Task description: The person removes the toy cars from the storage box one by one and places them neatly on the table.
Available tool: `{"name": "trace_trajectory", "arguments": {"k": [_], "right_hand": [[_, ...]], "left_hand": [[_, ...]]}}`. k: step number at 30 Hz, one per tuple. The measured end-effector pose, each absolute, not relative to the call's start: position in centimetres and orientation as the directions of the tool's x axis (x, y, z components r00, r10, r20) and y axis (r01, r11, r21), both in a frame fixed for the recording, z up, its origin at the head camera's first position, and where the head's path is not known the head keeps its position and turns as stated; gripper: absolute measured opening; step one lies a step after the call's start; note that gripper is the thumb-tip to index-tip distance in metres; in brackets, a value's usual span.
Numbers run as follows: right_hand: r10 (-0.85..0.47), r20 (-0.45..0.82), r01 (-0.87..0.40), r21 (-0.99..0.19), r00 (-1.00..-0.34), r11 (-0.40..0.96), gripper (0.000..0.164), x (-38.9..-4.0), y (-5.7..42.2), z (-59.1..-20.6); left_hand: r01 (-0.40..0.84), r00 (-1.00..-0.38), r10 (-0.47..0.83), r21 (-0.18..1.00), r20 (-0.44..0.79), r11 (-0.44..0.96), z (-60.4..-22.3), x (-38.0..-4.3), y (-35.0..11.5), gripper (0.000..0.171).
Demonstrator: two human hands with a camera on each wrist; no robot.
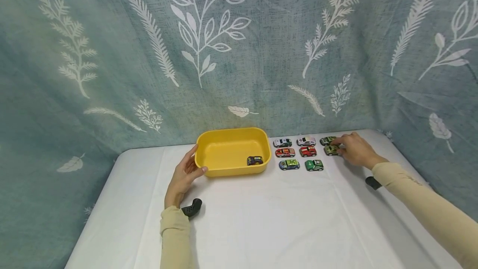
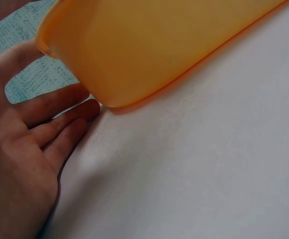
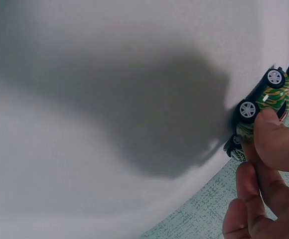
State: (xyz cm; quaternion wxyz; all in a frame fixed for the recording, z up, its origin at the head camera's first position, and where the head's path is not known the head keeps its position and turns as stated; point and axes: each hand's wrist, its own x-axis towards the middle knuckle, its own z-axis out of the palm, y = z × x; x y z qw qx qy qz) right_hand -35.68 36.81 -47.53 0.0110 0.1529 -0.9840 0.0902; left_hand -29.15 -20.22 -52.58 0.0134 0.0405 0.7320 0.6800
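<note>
My left hand rests at the left end of a yellow plastic tray. In the left wrist view, its fairly straight fingers touch the tray's outer wall. One dark toy car sits inside the tray near the right front corner. Over at the right, my right hand pinches a green camouflage toy car between thumb and fingers, the thumb lying on its side. Just behind it stands another green patterned toy car, mostly hidden by the held one in the right wrist view.
Right of the tray stand several toy cars in rows, among them a red one, an orange one, a yellow-green one and a green one. A white cloth covers the table; a leaf-patterned curtain hangs behind.
</note>
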Motion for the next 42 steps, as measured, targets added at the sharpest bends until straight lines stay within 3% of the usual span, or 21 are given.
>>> {"name": "trace_trajectory", "arguments": {"k": [10,18,25,35,42], "right_hand": [[-0.361,0.072,-0.368,-0.236,-0.930,0.899,0.038,-35.5,36.8,-46.6],[-0.373,0.098,-0.385,-0.299,-0.923,0.873,0.033,-35.6,35.2,-44.1],[-0.406,0.231,-0.461,-0.291,-0.884,0.838,0.020,-35.5,30.5,-42.7],[-0.413,0.211,-0.461,-0.497,-0.886,0.735,0.033,-35.4,21.3,-44.1],[-0.466,0.172,-0.480,-0.535,-0.868,0.695,0.038,-35.2,17.4,-44.9]], "left_hand": [[0.038,-0.996,0.083,0.996,0.031,0.078,-52.9,-29.1,-20.3,0.088],[0.041,-0.996,0.087,0.997,0.036,0.061,-53.0,-29.0,-20.4,0.088],[0.037,-0.996,0.085,0.998,0.033,0.056,-53.0,-29.0,-20.4,0.089],[0.047,-0.997,0.067,0.997,0.042,0.067,-52.7,-29.2,-20.6,0.090],[0.041,-0.995,0.088,0.998,0.036,0.054,-52.9,-29.3,-20.5,0.089]]}}
